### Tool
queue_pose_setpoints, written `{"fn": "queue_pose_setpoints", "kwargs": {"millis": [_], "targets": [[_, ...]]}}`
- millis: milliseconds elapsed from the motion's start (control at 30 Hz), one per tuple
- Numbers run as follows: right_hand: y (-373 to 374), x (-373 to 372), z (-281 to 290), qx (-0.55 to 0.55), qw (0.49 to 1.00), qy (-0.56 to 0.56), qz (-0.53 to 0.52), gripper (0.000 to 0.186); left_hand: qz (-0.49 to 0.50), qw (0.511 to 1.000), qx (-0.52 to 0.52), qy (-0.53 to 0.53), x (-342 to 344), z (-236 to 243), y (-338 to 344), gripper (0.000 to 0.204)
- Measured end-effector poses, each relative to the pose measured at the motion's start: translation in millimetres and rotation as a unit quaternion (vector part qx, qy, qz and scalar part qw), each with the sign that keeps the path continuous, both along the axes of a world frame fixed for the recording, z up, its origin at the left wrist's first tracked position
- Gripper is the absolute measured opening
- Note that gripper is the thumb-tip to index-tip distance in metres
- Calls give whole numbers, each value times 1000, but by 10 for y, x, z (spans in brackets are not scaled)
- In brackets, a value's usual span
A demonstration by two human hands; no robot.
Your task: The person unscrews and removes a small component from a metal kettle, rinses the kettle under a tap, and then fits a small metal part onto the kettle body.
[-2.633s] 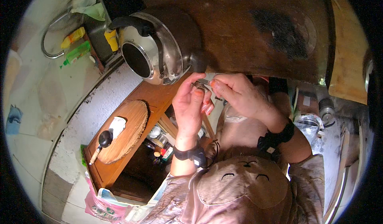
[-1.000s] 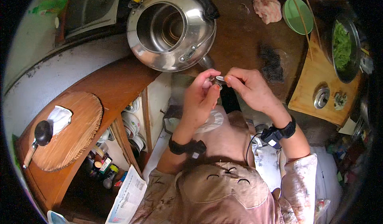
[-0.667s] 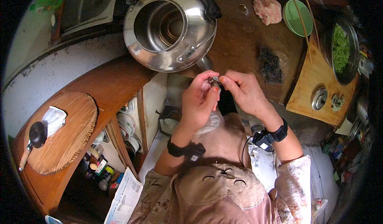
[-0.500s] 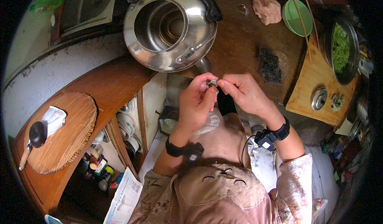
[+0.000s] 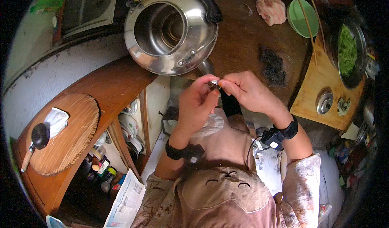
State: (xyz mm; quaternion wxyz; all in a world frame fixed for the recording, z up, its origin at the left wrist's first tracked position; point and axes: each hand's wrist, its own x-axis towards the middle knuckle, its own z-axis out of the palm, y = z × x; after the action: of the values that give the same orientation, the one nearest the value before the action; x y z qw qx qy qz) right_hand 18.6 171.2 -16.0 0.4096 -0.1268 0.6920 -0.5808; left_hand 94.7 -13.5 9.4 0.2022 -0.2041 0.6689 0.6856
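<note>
Both hands meet in front of my chest around a small whitish and dark piece (image 5: 214, 83), too small for me to name. My left hand (image 5: 194, 106) grips it between thumb and curled fingers. From the other side, the thumb and forefinger of my right hand (image 5: 247, 91) pinch at its edge. Just beyond the hands stands a large steel kettle (image 5: 198, 45) with no lid on its wide mouth. Its spout (image 5: 206, 67) points toward my fingers.
To the left, a round wooden board (image 5: 81, 130) carries a cleaver (image 5: 54, 122) and a black-knobbed thing (image 5: 40, 136). A dark scouring pad (image 5: 273, 65), pink cloth (image 5: 270, 10) and green bowl (image 5: 302, 21) lie ahead. At right, a pan of green vegetables (image 5: 347, 51) adjoins a cutting board (image 5: 306, 100) with a metal lid (image 5: 325, 102).
My hands stay together on the small piece, which has turned slightly and shows a brighter face. The right hand has shifted a little up and left. The view has moved slightly.
</note>
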Motion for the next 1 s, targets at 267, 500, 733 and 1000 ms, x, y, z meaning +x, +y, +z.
{"fn": "queue_pose_setpoints", "kwargs": {"millis": [267,500,733,1000], "targets": [[47,0,-94,-58,995,-84,14,40,-7,1000,-25,-9,-43,43,38,30],[56,-17,-27,-49,975,-213,35,41,-30,999,-39,-5,-16,10,-1,30],[7,-83,24,23,999,-35,19,43,-3,1000,-27,-5,-37,43,33,36],[-25,-67,52,10,996,-73,55,44,7,1000,-13,-27,-4,36,-41,34]]}}
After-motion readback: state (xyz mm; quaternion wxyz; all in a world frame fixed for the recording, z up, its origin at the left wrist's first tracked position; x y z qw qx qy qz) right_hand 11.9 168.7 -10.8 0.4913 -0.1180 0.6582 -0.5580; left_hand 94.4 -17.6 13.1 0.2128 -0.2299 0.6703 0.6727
